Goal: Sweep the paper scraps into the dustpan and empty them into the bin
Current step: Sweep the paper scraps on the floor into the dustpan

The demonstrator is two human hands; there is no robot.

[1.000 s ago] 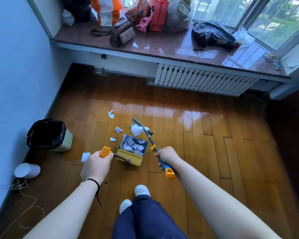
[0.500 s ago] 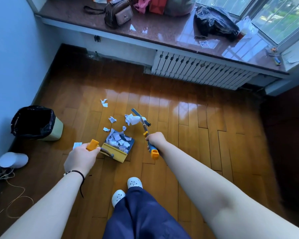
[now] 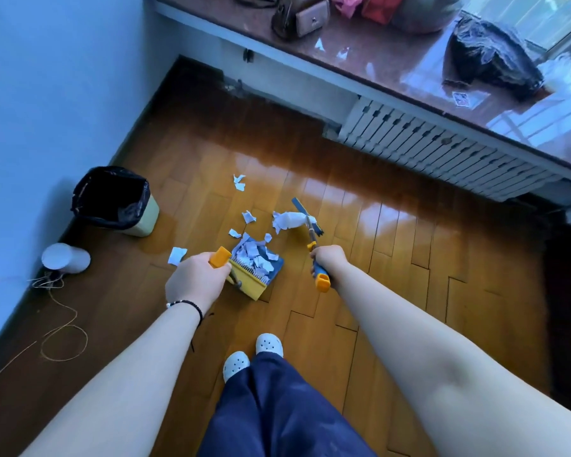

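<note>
A yellow and blue dustpan [image 3: 248,285] rests on the wooden floor, holding several white paper scraps [image 3: 256,258]. My left hand [image 3: 197,281] grips its orange handle. My right hand [image 3: 328,258] holds the blue and orange handle of a small broom [image 3: 307,216], whose head touches a crumpled white scrap [image 3: 287,220] just beyond the pan. More loose scraps [image 3: 239,182] lie on the floor ahead, and one [image 3: 177,255] lies left of the pan. The bin [image 3: 114,201], lined with a black bag, stands at the left by the wall.
A white cylinder [image 3: 65,258] and a loose cord [image 3: 63,328] lie by the left wall. A radiator [image 3: 442,153] runs under a stone sill [image 3: 376,57] with bags on it. My white shoes [image 3: 254,352] stand just behind the dustpan.
The view has tilted down and turned. The broom and the crumpled scrap have drawn closer to the dustpan mouth. Both hands keep their grips.
</note>
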